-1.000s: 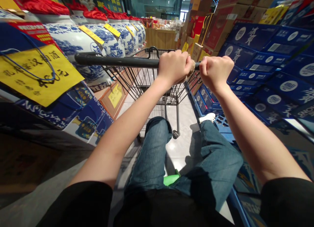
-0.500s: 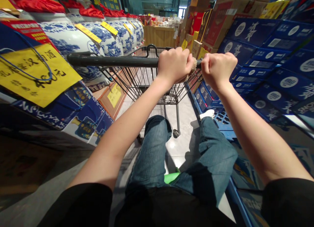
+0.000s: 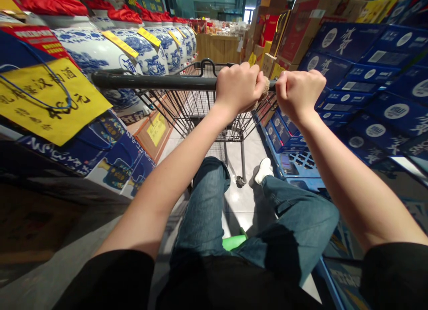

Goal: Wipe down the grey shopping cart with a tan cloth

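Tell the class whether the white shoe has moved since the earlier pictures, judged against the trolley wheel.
Yes: the white shoe has swung left, closer to the trolley wheel.

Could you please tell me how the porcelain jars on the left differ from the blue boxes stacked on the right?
The porcelain jars are rounded and glossy, with red cloth over their tops; the blue boxes are flat-sided and stacked in tiers. The jars carry yellow tags, the boxes printed white logos. Both line the aisle.

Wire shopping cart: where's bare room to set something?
Its wire basket shows bare mesh beyond the black push handle. White floor tile lies free between caster and blue plastic pallet. Crowded: blue-and-white porcelain jars left, blue boxes right.
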`<state>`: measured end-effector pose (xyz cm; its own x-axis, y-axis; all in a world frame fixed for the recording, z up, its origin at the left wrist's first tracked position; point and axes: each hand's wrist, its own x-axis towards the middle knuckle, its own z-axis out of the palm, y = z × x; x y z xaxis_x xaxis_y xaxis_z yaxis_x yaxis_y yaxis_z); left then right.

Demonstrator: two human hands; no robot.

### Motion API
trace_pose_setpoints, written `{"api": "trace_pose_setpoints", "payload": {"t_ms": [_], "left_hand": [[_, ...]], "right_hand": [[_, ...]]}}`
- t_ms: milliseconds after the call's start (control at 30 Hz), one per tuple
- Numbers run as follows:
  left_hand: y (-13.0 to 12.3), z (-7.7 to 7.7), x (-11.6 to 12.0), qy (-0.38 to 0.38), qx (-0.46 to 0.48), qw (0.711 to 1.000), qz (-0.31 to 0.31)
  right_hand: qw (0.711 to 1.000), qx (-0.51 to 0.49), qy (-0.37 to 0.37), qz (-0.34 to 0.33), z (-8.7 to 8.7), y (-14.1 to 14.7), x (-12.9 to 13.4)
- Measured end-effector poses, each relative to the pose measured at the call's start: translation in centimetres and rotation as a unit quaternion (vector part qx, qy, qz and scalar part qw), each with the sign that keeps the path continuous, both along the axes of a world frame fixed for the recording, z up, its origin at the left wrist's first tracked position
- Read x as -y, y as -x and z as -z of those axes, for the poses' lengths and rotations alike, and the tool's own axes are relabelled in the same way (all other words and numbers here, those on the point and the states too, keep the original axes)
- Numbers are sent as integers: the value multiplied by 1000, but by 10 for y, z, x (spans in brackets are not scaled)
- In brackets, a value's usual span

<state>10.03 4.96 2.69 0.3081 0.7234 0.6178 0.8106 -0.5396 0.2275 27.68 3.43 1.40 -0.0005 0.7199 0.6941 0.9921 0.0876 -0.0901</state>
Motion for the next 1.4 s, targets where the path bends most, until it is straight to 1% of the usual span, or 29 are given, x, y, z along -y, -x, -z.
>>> {"api": "trace_pose_setpoints", "payload": {"t_ms": [200,267,333,367,433,500,533,567,600,667,700,733,767,833,867,900,933,967,1000,1033,1100,1167,1200,1233,1267,1300,1333,1367,1400], "left_hand": [[5,-4,2,7,-7,999,31],[14,-7,5,8,-15,999,29],[32,-9,9,8,-24,1000,5],[44,-9,11,7,-28,999,-17],[74,-9,14,-2,-40,996,-80],[109,-9,15,-20,-45,982,-180],[125,-8,14,-18,-58,973,-223],[138,-8,13,-17,-55,957,-286],[148,-8,12,-11,-51,940,-338],[152,-8,10,-3,-52,916,-398],[147,-7,9,-2,-56,914,-402],[137,-6,9,-3,-63,919,-389],[124,-4,10,-8,-74,931,-357],[95,-1,14,-32,-101,961,-255],[84,1,16,-54,-128,974,-177],[77,2,18,-67,-146,980,-119],[76,3,19,-72,-154,982,-81],[82,4,20,-75,-154,983,-68],[94,4,20,-71,-146,984,-79],[111,4,21,-67,-132,983,-113],[153,1,21,-50,-110,972,-202],[191,-2,20,-29,-79,949,-303],[203,-3,20,-19,-68,941,-330],[208,-4,19,-17,-58,937,-344],[206,-4,18,-15,-46,933,-355],[198,-4,17,-11,-37,934,-356],[185,-4,15,-4,-30,936,-352],[167,-3,15,-5,-26,944,-330],[149,-1,14,-11,-35,956,-291]], "right_hand": [[1000,5,-23,-18,1,-2,-1],[1000,12,-21,-20,1,-4,-1],[1000,18,-15,-13,1,-5,-1],[1000,19,-12,-9,0,-5,-1],[1000,22,-5,-4,-1,-4,-1],[1000,25,6,-5,-2,-3,-1],[1000,25,13,-8,-3,-2,-1],[999,24,21,-10,-3,-1,-1],[999,22,28,-11,-4,0,-2],[999,19,38,-10,-4,2,-3],[999,18,38,-8,-4,2,-4],[999,19,35,-7,-4,3,-4],[999,20,30,-6,-4,3,-5],[1000,26,13,-7,-3,2,-5],[1000,29,3,-7,-2,1,-5],[999,31,-4,-8,-1,0,-4],[999,33,-9,-9,-1,-1,-4],[999,34,-11,-11,-1,-1,-3],[999,35,-10,-12,-1,-2,-2],[999,37,-6,-14,-2,-2,-1],[999,43,5,-10,-3,0,1],[998,52,19,7,-5,3,2],[998,55,24,17,-6,5,2],[998,55,29,23,-6,7,2],[998,51,32,23,-7,8,2],[998,44,35,17,-7,9,1],[999,36,37,8,-7,10,1],[999,29,38,0,-7,10,0],[999,25,38,-7,-7,9,0]]}}
